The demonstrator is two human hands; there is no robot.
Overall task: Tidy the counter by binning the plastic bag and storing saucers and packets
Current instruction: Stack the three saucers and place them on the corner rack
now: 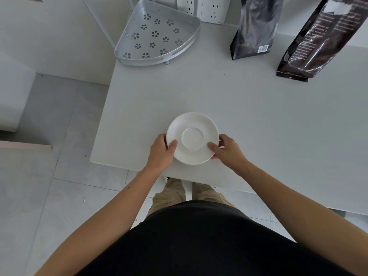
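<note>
**Fingers clamp a white saucer from both sides**

Fingers of both hands pinch the saucer (192,138) at its rim. On the left hand (161,150) the thumb lies on top of the plate's left edge with the other fingers tucked beneath; on the right hand (227,150) the thumb presses on the lower right of the rim, fingers curled under and around the edge. Whether one saucer or a stack is held cannot be told. It sits over the near part of the white counter (258,120), close to the front edge; whether it rests on the surface or is lifted just clear is unclear.

Farther back, well apart from the plate, a silver corner shelf basket (157,34) with flower-shaped holes lies at the counter's left rear corner. To the right stand two dark packets: a grey-black packet (254,26) with a barcode label, and a brown glossy packet (316,38) leaning over, covered in small white print too fine to read. White wall sockets (203,7) show behind the basket.
</note>
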